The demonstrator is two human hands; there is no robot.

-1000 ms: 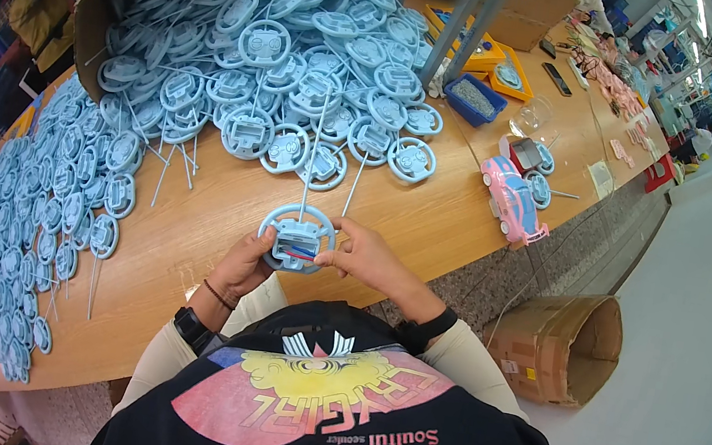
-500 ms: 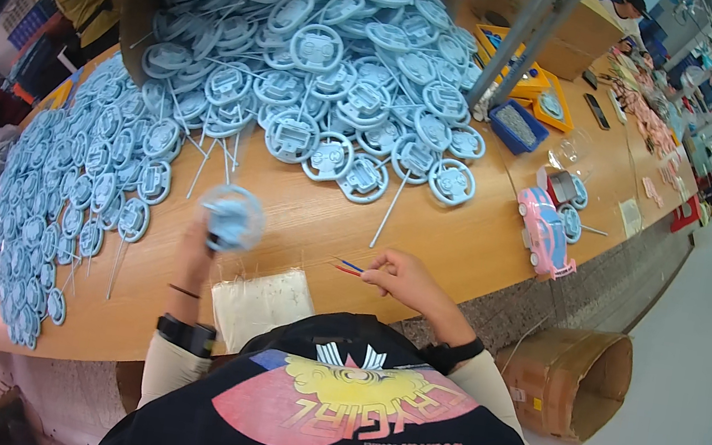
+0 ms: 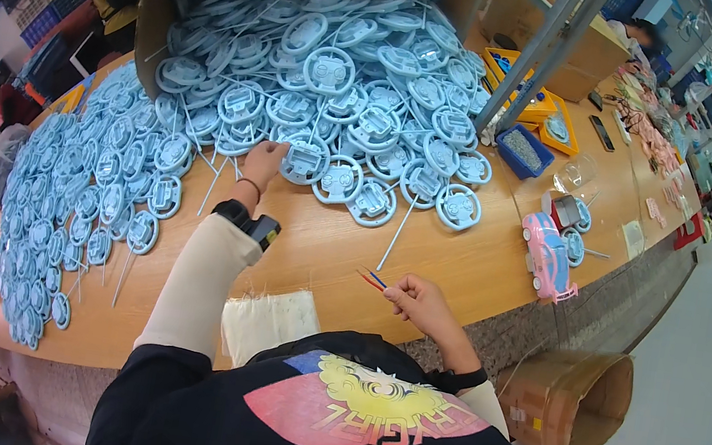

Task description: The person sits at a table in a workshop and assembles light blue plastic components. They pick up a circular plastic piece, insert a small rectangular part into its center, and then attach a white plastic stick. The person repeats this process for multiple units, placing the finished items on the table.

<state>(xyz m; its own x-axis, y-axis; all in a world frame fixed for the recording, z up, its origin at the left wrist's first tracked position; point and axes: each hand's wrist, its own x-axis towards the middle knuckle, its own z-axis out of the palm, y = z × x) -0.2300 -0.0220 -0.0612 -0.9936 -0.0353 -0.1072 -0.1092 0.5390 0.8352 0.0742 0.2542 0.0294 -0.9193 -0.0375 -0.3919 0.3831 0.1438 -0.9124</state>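
At the near edge of a big heap of light-blue toy steering wheels (image 3: 361, 127), my left hand (image 3: 263, 166) is closed on the left rim of one toy steering wheel (image 3: 303, 163). That wheel lies against its neighbours in the heap; my fingertips are partly hidden. Lower right, above the table's front part, my right hand (image 3: 419, 303) pinches two thin pieces, one red and one blue (image 3: 373, 279), with fine tips pointing to the left. Whether these are wires or slim tools I cannot make out. A cream cloth pad (image 3: 268, 315) lies between my forearms.
An overturned carton (image 3: 157, 27) spills the heap, and more wheels (image 3: 84, 191) cover the table's left side. To the right are a blue bin (image 3: 523, 150), yellow trays (image 3: 559, 124), a metal post (image 3: 541, 61) and a pink toy car (image 3: 546, 256). Other people work beyond.
My left hand has moved up and forward to the heap; the blurred steering wheel it carried is no longer seen apart. My right hand still pinches the red and blue pieces.
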